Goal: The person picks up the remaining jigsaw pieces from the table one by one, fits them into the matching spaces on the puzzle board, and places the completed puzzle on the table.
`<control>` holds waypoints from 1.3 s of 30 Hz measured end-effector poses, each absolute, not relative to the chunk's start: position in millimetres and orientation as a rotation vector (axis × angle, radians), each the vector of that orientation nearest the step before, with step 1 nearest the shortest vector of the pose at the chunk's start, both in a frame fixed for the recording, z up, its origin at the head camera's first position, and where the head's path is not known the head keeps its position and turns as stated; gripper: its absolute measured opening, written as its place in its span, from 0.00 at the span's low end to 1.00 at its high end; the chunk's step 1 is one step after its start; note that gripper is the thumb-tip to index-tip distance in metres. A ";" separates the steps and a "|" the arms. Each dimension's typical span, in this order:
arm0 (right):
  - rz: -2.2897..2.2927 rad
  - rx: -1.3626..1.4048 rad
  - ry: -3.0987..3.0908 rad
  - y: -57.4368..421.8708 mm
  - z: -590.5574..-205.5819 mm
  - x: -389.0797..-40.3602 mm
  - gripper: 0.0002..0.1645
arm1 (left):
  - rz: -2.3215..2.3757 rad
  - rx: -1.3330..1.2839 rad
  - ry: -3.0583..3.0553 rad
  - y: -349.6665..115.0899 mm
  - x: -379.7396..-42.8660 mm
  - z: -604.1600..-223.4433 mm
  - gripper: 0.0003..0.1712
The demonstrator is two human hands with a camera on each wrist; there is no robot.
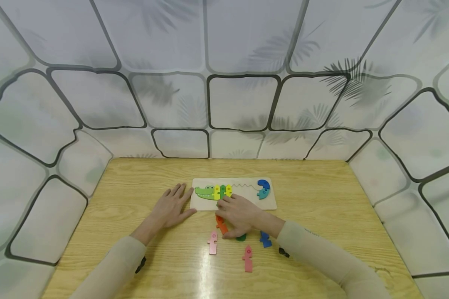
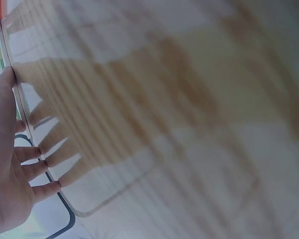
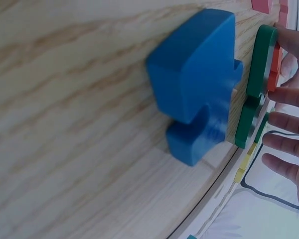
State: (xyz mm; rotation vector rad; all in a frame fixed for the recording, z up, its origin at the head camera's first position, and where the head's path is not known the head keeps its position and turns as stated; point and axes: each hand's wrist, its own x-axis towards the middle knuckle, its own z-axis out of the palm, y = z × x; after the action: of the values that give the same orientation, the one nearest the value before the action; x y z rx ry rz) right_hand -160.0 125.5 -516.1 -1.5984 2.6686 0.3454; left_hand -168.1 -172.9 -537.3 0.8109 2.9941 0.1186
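Note:
The pale puzzle board point(image 1: 205, 205) lies on the table, holding a crocodile head point(image 1: 204, 192), yellow and green body pieces point(image 1: 222, 191), and blue and teal tail pieces point(image 1: 263, 189). My left hand point(image 1: 171, 207) rests spread on the table, fingertips and thumb at the board's left edge. In front of the board, my right hand point(image 1: 241, 214) pinches an orange puzzle piece point(image 1: 221, 225) between thumb and index finger, one at each end. Its other fingers reach over the board's near edge. A green piece point(image 3: 261, 62) lies under this hand, mostly hidden in the head view.
A light pink piece point(image 1: 213, 243) and a darker pink piece point(image 1: 248, 259) lie toward the near side. A blue piece point(image 1: 265, 239) sits below the right wrist. Behind the wooden table point(image 1: 307, 187) stands a stone-patterned wall point(image 1: 243, 104).

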 end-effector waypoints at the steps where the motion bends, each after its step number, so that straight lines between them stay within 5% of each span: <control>1: 0.349 -1.598 2.668 125.5 -515.8 -159.8 0.48 | 0.117 0.813 2.997 -173.0 -168.4 -537.7 0.47; 39: 0.257 -1.540 2.698 135.0 -509.8 -161.6 0.47 | 0.113 0.810 2.978 -174.1 -169.7 -539.8 0.48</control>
State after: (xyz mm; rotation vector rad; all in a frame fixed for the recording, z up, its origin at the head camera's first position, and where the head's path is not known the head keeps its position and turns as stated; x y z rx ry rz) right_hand -161.6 135.0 -509.8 -1.5395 2.6978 0.2575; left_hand -169.7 -174.1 -539.8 0.8099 2.9776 0.1131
